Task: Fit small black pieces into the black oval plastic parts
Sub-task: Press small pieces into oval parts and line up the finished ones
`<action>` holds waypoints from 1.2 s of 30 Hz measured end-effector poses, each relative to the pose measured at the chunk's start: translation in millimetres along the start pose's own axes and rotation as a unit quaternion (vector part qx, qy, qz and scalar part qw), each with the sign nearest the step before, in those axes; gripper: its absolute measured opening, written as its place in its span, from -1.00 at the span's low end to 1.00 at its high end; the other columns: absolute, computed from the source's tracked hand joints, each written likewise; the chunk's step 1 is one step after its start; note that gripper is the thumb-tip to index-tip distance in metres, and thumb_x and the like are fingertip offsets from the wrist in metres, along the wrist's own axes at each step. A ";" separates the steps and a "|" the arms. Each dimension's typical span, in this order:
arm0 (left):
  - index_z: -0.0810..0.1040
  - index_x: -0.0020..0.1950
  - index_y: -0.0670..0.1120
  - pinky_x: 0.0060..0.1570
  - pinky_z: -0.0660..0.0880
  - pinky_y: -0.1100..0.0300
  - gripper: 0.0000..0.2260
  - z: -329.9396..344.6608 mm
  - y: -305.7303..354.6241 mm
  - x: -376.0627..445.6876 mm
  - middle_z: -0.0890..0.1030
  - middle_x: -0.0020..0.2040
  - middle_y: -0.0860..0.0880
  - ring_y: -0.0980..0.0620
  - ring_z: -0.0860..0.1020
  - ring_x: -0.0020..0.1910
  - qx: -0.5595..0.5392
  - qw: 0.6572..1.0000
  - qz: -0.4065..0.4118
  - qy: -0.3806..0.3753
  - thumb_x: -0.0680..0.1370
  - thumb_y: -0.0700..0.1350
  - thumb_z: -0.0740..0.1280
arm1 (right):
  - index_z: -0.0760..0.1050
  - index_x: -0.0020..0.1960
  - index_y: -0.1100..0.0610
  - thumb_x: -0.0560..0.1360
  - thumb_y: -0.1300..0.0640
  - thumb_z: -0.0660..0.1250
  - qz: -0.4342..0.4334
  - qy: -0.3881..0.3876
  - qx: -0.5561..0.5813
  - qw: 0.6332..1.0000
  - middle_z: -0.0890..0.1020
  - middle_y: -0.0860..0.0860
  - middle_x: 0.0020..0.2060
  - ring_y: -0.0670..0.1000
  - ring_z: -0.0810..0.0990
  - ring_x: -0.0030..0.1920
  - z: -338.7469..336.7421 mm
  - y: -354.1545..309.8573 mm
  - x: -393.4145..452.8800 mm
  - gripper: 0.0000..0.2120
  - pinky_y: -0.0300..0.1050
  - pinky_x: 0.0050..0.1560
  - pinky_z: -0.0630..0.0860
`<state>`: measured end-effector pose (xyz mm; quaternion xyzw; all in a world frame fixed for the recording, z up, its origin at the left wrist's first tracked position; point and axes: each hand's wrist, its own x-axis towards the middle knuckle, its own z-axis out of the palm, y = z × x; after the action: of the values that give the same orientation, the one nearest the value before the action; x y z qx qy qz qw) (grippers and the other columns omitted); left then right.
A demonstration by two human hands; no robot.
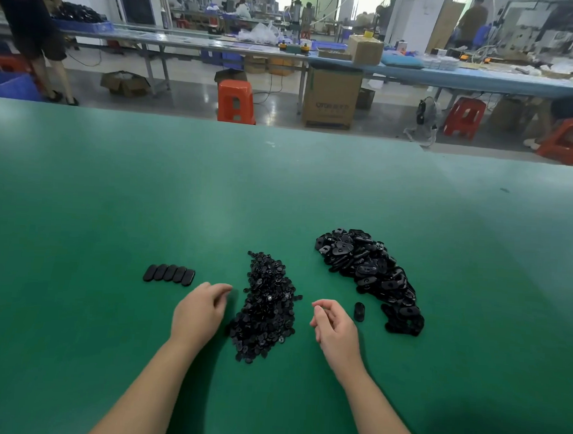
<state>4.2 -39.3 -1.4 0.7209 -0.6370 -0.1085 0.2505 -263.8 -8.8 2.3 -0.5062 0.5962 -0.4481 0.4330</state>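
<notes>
A heap of small black pieces point(267, 307) lies on the green table point(280, 190) between my hands. To the right, a larger heap of black oval plastic parts point(371, 274) curves toward me, and one single oval part point(359, 311) lies beside it. A row of several oval parts point(169, 273) lies side by side at the left. My left hand point(200, 312) rests just left of the small-piece heap, fingers loosely curled, holding nothing that I can see. My right hand point(331, 325) hovers right of that heap, fingers loosely curled and empty, close to the single oval part.
The green table stretches far ahead and to both sides. Beyond its far edge are orange stools point(235, 101), a cardboard box point(331, 98), long workbenches point(221, 45) and people working in the background.
</notes>
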 end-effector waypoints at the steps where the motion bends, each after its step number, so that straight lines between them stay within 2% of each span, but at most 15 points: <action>1: 0.63 0.24 0.13 -0.37 0.43 0.19 -0.77 2.9 4.7 0.0 0.50 -0.19 0.14 0.15 0.49 -0.30 -0.003 1.000 0.012 -0.012 0.66 -0.03 0.24 | 0.58 0.00 0.00 0.66 0.11 0.27 -0.002 -0.002 -0.008 1.000 0.62 -0.05 -0.32 -0.06 0.41 -0.41 0.4 0.0 0.1 -0.88 -0.11 -0.38 0.38; 3: 0.59 0.30 0.19 -0.40 0.40 0.20 -0.74 7.8 11.3 0.8 0.44 -0.19 0.12 0.15 0.46 -0.31 -0.003 0.999 0.028 -0.031 0.66 -0.02 0.24 | 0.58 -0.02 -0.02 0.65 0.12 0.28 -0.007 0.002 -0.027 1.000 0.63 0.02 -0.30 -0.05 0.41 -0.40 1.9 0.3 -0.8 -0.87 -0.10 -0.37 0.39; 5: 0.57 0.32 0.24 -0.38 0.41 0.21 -0.72 11.4 13.8 1.1 0.42 -0.18 0.12 0.14 0.46 -0.30 0.008 0.998 0.035 -0.045 0.66 -0.01 0.23 | 0.58 -0.05 -0.04 0.65 0.14 0.29 -0.025 0.010 -0.060 0.998 0.63 0.08 -0.29 -0.12 0.39 -0.44 2.8 1.3 -4.2 -0.85 -0.21 -0.39 0.36; 7: 0.57 0.31 0.25 -0.37 0.42 0.22 -0.71 13.4 13.0 1.3 0.42 -0.17 0.12 0.14 0.46 -0.29 0.017 0.998 0.035 -0.049 0.65 -0.02 0.23 | 0.58 -0.06 -0.03 0.63 0.17 0.31 -0.072 0.034 -0.150 0.985 0.59 -0.05 -0.32 -0.18 0.46 -0.41 0.0 2.4 -8.0 -0.85 -0.37 -0.37 0.35; 9: 0.60 0.27 0.21 -0.40 0.39 0.22 -0.73 14.6 9.9 2.7 0.43 -0.17 0.13 0.15 0.46 -0.31 0.012 0.999 0.030 -0.041 0.64 -0.04 0.24 | 0.61 0.03 0.00 0.61 0.18 0.34 -0.115 0.098 -0.270 0.951 0.59 -0.18 -0.17 -0.23 0.54 -0.28 -10.0 1.9 -10.3 -0.89 -0.41 -0.30 0.40; 11: 0.64 0.19 0.13 -0.41 0.37 0.22 -0.79 15.3 6.8 3.5 0.45 -0.16 0.13 0.16 0.47 -0.33 -0.003 0.999 0.024 -0.026 0.62 -0.04 0.28 | 0.60 0.21 0.09 0.59 0.15 0.36 -0.111 0.163 -0.354 0.914 0.57 -0.08 -0.02 -0.12 0.57 -0.16 -23.2 2.0 -8.3 -0.79 -0.28 -0.22 0.47; 13: 0.65 0.09 0.05 -0.38 0.44 0.19 -0.87 16.3 4.7 3.0 0.48 -0.16 0.12 0.16 0.49 -0.33 -0.021 1.000 0.020 -0.011 0.60 -0.04 0.33 | 0.52 0.38 0.16 0.60 0.08 0.35 -0.064 0.181 -0.402 0.895 0.51 0.06 0.11 0.05 0.55 0.03 -35.7 4.1 -1.6 -0.63 -0.08 -0.08 0.54; 16: 0.65 0.00 0.00 -0.35 0.46 0.20 -0.92 18.1 2.4 2.6 0.50 -0.16 0.12 0.19 0.49 -0.32 -0.039 0.999 0.016 0.004 0.59 -0.04 0.37 | 0.47 0.43 0.15 0.64 -0.07 0.27 0.008 0.143 -0.450 0.882 0.47 0.08 0.23 0.08 0.44 0.23 -43.1 8.3 8.4 -0.56 -0.05 0.14 0.50; 18: 0.64 -0.04 -0.01 -0.38 0.39 0.26 -0.93 19.1 1.3 3.6 0.49 -0.17 0.13 0.20 0.48 -0.33 -0.043 0.999 0.015 0.007 0.59 -0.05 0.38 | 0.52 0.36 0.11 0.65 -0.10 0.26 0.007 0.123 -0.461 0.879 0.51 0.04 0.21 0.04 0.43 0.23 -41.1 11.2 14.2 -0.60 -0.09 0.15 0.50; 21: 0.63 -0.05 -0.02 -0.37 0.43 0.25 -0.91 20.1 0.4 4.9 0.48 -0.17 0.13 0.21 0.47 -0.34 -0.038 0.999 0.015 0.008 0.60 -0.04 0.38 | 0.55 0.25 0.08 0.64 -0.05 0.29 -0.018 0.096 -0.473 0.875 0.56 -0.01 0.13 -0.01 0.47 0.17 -34.9 8.4 21.5 -0.73 -0.16 0.11 0.47; 25: 0.63 -0.04 -0.02 -0.38 0.40 0.26 -0.89 21.1 -1.0 5.5 0.47 -0.16 0.13 0.20 0.47 -0.34 -0.032 0.999 0.017 0.011 0.61 -0.03 0.35 | 0.46 0.35 0.07 0.67 0.08 0.25 -0.025 0.047 -0.509 0.859 0.60 -0.02 0.15 0.01 0.56 0.15 -26.5 -3.9 33.2 -0.73 -0.14 0.12 0.50; 28: 0.62 -0.02 -0.04 -0.32 0.47 0.19 -0.86 22.4 -2.3 5.8 0.48 -0.14 0.11 0.16 0.48 -0.31 -0.028 0.999 0.017 0.021 0.64 -0.03 0.31 | 0.41 0.47 0.09 0.66 0.19 0.25 0.022 0.047 -0.415 0.908 0.63 -0.02 0.08 0.01 0.64 0.03 -20.9 -12.5 38.0 -0.62 -0.11 0.00 0.57; 31: 0.61 -0.02 -0.06 -0.31 0.46 0.15 -0.83 21.8 -0.6 4.2 0.47 -0.14 0.08 0.10 0.48 -0.31 -0.025 0.999 0.015 0.030 0.65 -0.03 0.27 | 0.47 0.42 0.10 0.65 0.28 0.25 0.077 0.075 -0.148 0.983 0.57 -0.09 -0.02 -0.10 0.73 -0.15 -14.9 -13.2 37.4 -0.65 -0.24 -0.18 0.60; 33: 0.60 -0.03 -0.08 -0.34 0.41 0.16 -0.82 21.0 0.4 3.8 0.45 -0.15 0.06 0.08 0.46 -0.33 -0.018 0.999 0.017 0.037 0.66 -0.04 0.25 | 0.54 0.30 0.17 0.65 0.35 0.24 0.100 0.087 0.028 0.991 0.58 0.01 0.04 -0.02 0.76 -0.12 -5.5 -12.2 33.9 -0.73 -0.23 -0.09 0.67; 36: 0.59 -0.04 -0.08 -0.35 0.42 0.15 -0.80 20.5 1.4 3.5 0.44 -0.16 0.05 0.07 0.45 -0.34 -0.009 0.999 0.017 0.040 0.67 -0.05 0.23 | 0.56 0.14 0.20 0.66 0.32 0.24 0.093 0.082 0.108 0.986 0.68 0.16 0.04 0.02 0.76 -0.06 7.8 -6.6 24.2 -0.86 -0.21 -0.09 0.68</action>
<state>-6.2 -47.4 -17.6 0.7112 -0.6378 -0.0807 0.2844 -257.5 -34.1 5.5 -0.3609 0.6220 -0.5076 0.4745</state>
